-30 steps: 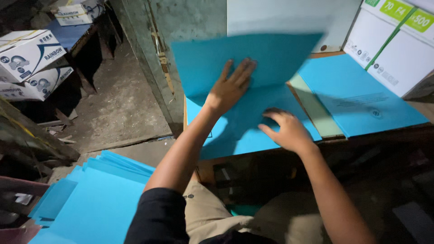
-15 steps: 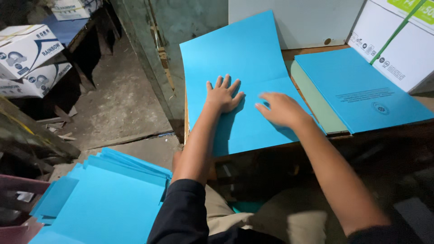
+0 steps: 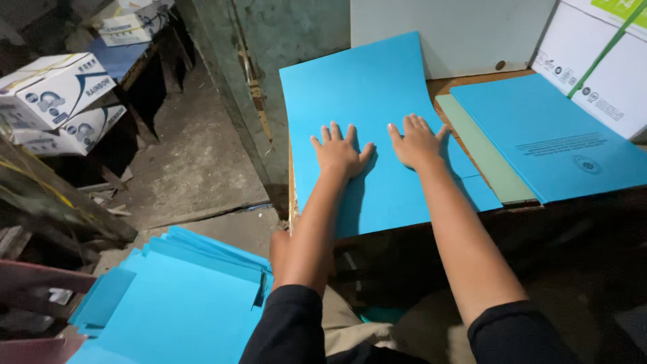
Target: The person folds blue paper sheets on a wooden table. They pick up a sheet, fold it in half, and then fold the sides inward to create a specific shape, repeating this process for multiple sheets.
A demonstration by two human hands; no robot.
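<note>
Both hands lie flat, fingers spread, gripping nothing: the left hand and right hand press a blue sheet against the bench, its far end curling up the wall, beside a printed blue-covered stack.

Dim room, light falling mostly on wooden desk. Grey-green scuffed wall left of desk, pale panel behind. Bare dusty concrete floor. White cartons stacked on dark shelf at left; white paper cartons at right.
</note>
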